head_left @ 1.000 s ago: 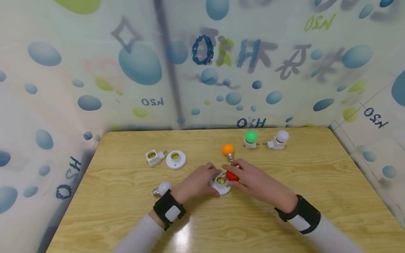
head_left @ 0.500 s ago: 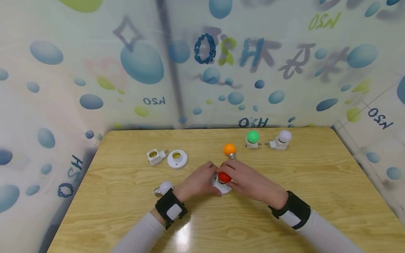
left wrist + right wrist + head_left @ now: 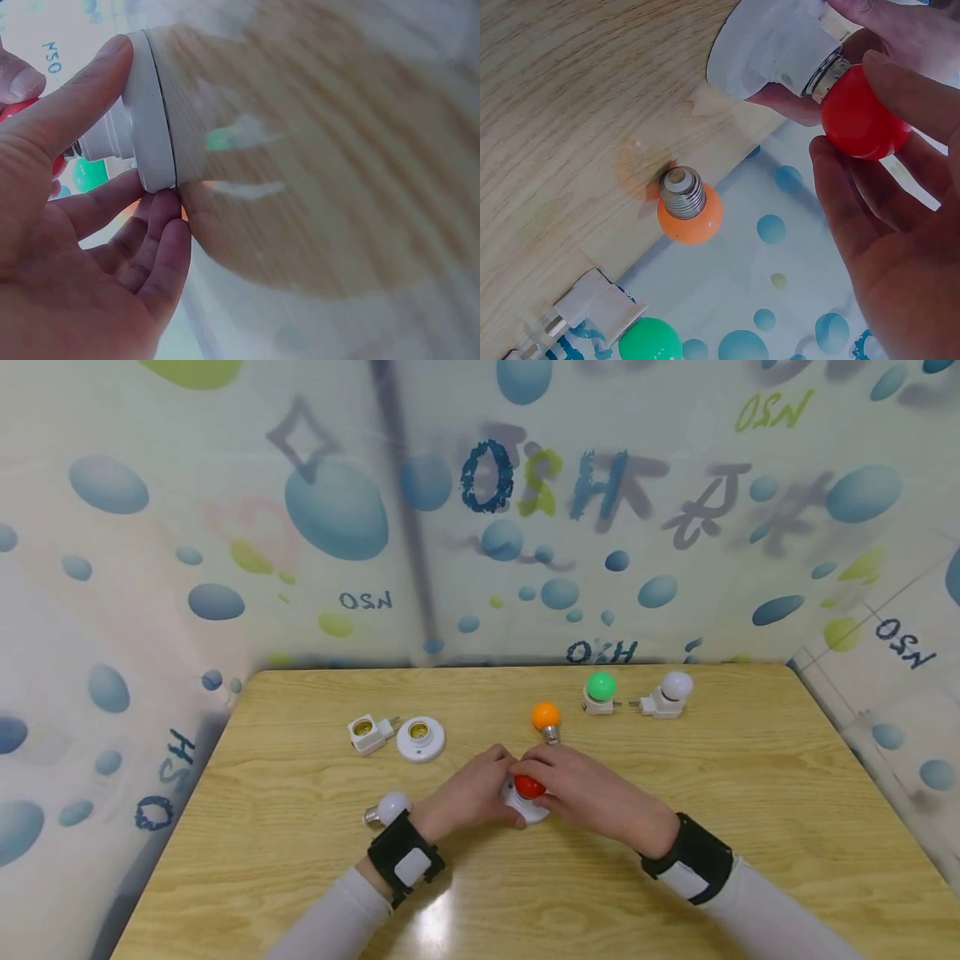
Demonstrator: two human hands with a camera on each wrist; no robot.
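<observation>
A red light bulb [image 3: 862, 116] stands with its metal screw base at the mouth of a round white lamp socket [image 3: 754, 49], part of the thread still showing. My right hand [image 3: 592, 793] pinches the bulb's globe between thumb and fingers. From the other side my left hand [image 3: 468, 789] grips the socket's round base [image 3: 150, 112], thumb on one edge and fingers on the opposite one. The socket sits flat on the wooden table. Just beyond the hands lies an orange bulb [image 3: 545, 717], its screw base toward me.
A white bulb [image 3: 393, 807] lies beside my left wrist. Behind it are a white plug-in socket [image 3: 369, 735] and another round socket [image 3: 420, 739]. At the back right, a green bulb [image 3: 601, 686] and a white bulb [image 3: 677, 685] sit in plug-in sockets. A patterned curtain borders the table [image 3: 750, 793].
My right hand has moved left and turned the red bulb from lying sideways to upright over the socket, its base now at the opening. My left hand keeps its hold on the socket.
</observation>
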